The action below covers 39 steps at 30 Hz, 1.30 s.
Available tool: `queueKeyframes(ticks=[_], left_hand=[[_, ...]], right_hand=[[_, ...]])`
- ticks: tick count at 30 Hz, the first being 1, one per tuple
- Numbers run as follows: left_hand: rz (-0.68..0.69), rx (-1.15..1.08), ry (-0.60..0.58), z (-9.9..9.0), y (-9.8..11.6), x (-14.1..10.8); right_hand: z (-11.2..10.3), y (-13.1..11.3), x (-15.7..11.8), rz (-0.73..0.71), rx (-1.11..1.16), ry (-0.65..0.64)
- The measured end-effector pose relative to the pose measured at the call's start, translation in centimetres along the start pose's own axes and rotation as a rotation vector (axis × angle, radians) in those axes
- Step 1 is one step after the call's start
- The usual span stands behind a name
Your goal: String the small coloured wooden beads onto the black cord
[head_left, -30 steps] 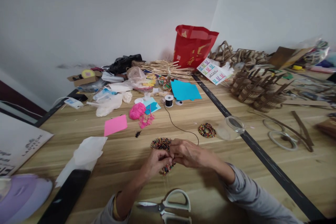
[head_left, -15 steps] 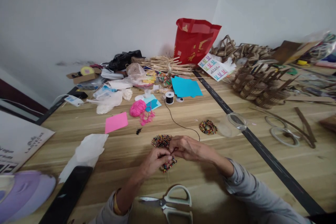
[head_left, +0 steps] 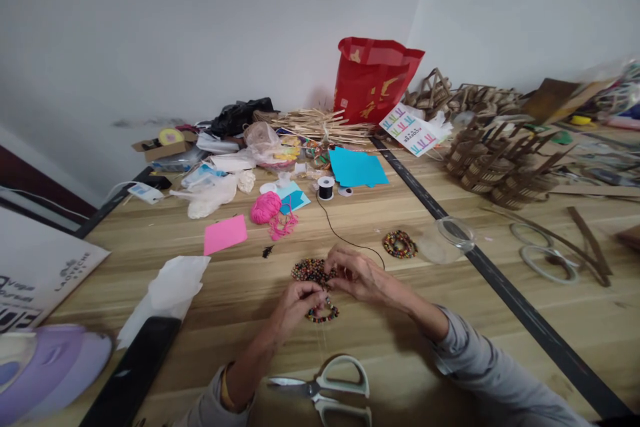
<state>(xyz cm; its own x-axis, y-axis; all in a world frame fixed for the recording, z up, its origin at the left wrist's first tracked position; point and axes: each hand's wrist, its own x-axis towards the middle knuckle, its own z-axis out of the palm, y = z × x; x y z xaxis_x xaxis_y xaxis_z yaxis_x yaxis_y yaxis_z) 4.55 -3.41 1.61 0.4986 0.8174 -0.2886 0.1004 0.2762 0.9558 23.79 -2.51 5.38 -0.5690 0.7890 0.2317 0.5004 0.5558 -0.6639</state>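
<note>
A multicoloured bead string (head_left: 323, 315) hangs in a small loop below my fingers, with a bunched pile of beads (head_left: 309, 270) just beyond it on the table. My left hand (head_left: 295, 303) pinches the string near the top of the loop, fingertips closed. My right hand (head_left: 356, 273) curls over the right side of the bead pile, its bent fingers gripping the strand; the exact fingertip contact is partly hidden. Thin pale thread ends trail toward me. White-handled scissors (head_left: 327, 385) lie close in front, blades to the left.
A coiled bead strand (head_left: 400, 244) and a clear round lid (head_left: 456, 232) lie right. Beyond are a black cord spool (head_left: 325, 188), pink yarn (head_left: 265, 207) and blue paper (head_left: 357, 167). A black phone (head_left: 133, 370) lies left; small woven baskets (head_left: 493, 170) stand right.
My right hand has shifted slightly up and away from my left fingertips. The lower bead loop now shows more openly below them. The whole view has moved a little.
</note>
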Motion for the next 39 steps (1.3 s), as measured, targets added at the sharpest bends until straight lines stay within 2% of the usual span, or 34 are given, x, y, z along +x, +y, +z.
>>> queueKeyframes(ticks=[6, 14, 19, 27, 33, 39], left_hand=[[0.025, -0.048, 0.008, 0.1, 0.3, -0.3], [0.028, -0.086, 0.011, -0.1, -0.5, 0.1], [0.021, -0.139, 0.060, -0.3, -1.1, 0.2], [0.052, -0.114, 0.106, -0.3, -0.5, 0.0], [0.062, -0.082, 0.090, -0.5, -0.4, 0.1], [0.035, -0.120, 0.060, -0.8, -0.8, 0.2]], right_hand=[[0.6, 0.1, -0.2, -0.064, -0.020, -0.135], [0.9, -0.3, -0.3, -0.066, -0.070, -0.138], [1.0, -0.7, -0.2, -0.044, -0.086, -0.126], [1.5, -0.2, -0.4, -0.043, -0.069, -0.096], [1.8, -0.3, -0.9, -0.026, 0.009, -0.115], [2.4, -0.2, -1.4, -0.085, 0.081, -0.136]])
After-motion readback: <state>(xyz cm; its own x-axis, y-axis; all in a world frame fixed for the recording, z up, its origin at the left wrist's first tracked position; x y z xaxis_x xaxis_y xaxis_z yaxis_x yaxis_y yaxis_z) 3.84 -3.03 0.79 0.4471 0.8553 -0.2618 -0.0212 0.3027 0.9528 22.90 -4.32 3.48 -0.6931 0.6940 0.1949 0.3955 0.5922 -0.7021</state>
